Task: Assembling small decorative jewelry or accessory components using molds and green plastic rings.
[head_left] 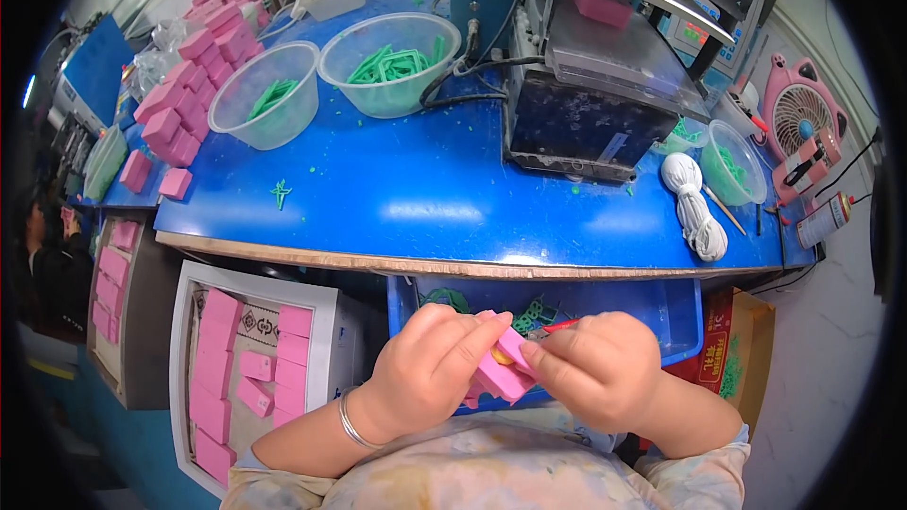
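Both hands meet over a blue bin [675, 321] in front of my body. My left hand [430, 364] is closed on a pink block-shaped piece [505, 380], gripping its upper left side. A small patch of yellow shows in the middle of that piece. The fingers of my right hand [600, 368] are closed too, with the thumb pressed on the piece's right edge. A red-handled tool with a metal part [559, 326] sticks out at the right fingertips; most of it is hidden, so its kind is unclear. Green plastic scraps [539, 316] lie in the bin beneath.
A white box [326, 321] of pink blocks stands left of me. On the blue table [397, 189] are two clear tubs [269, 127] [387, 104] of green pieces, stacked pink boxes [179, 99], a black machine [586, 118], a white yarn bundle [694, 212] and a pink fan [803, 109].
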A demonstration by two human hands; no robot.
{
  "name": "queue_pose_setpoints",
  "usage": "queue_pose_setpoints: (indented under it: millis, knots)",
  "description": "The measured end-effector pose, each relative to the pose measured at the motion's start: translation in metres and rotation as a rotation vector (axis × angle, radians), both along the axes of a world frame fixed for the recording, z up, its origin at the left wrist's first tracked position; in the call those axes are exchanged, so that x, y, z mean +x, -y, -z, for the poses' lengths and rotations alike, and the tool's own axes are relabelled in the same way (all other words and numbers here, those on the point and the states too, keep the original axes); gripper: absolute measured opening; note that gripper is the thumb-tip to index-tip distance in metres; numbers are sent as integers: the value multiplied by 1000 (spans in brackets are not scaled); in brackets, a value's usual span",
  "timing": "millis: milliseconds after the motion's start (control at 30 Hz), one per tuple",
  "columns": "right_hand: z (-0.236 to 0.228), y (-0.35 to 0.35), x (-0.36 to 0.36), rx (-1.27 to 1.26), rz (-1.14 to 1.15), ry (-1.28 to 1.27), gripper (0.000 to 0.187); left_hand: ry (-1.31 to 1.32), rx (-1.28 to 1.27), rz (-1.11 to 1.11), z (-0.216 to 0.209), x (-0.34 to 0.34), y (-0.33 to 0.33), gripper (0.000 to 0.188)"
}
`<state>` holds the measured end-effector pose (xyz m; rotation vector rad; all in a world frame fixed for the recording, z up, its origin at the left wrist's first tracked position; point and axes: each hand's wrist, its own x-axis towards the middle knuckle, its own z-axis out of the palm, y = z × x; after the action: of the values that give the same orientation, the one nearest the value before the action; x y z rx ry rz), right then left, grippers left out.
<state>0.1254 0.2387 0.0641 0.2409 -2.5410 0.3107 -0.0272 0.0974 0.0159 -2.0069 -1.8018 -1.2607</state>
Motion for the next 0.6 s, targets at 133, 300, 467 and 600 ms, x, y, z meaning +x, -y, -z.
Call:
queue_pose_setpoints:
  millis: [133,300,467,600]
  knots:
    - [1,7,0,24,-17,50,30,-43,-72,24,-3,1,2,43]
    - [5,26,-3,-73,75,133,35,49,-166,22,4,-1,0,39]
    - [37,19,-9,-146,162,-46,18,239,-323,193,-3,14,-2,34]
    - [42,6,-16,-587,16,25,24,187,-406,358,-9,0,-5,26]
